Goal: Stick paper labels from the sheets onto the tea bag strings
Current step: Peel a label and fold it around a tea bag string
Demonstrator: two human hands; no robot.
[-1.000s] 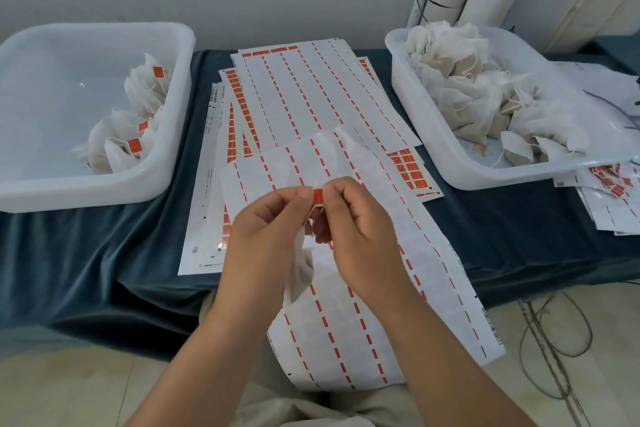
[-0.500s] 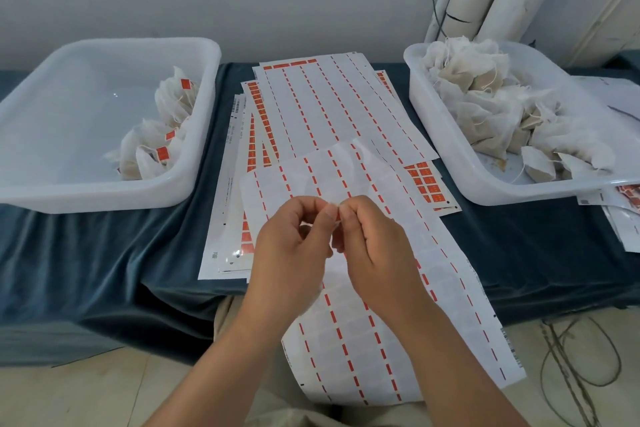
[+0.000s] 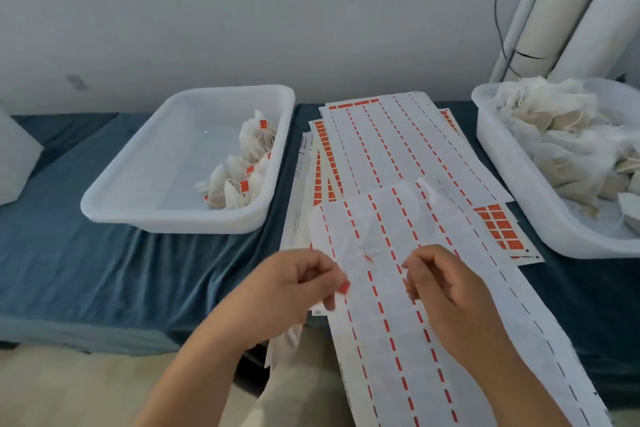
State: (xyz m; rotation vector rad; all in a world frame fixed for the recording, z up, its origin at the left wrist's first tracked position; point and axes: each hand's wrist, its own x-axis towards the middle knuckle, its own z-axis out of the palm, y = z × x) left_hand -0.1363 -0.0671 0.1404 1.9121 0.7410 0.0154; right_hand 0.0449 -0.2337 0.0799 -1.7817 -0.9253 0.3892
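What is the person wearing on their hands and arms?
Nothing that shows. The left hand and right hand are bare: no gloves, rings or watch. Both forearms are bare too, with no sleeves in view.

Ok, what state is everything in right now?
Left-hand grip: pinches an orange label.
Right-hand grip: fingers curled, contents unclear.
Left tray: holds a few labelled tea bags.
Right tray: heaped with unlabelled tea bags.
Front sheet: labels peeled off.
Lower sheets: some orange labels remain.
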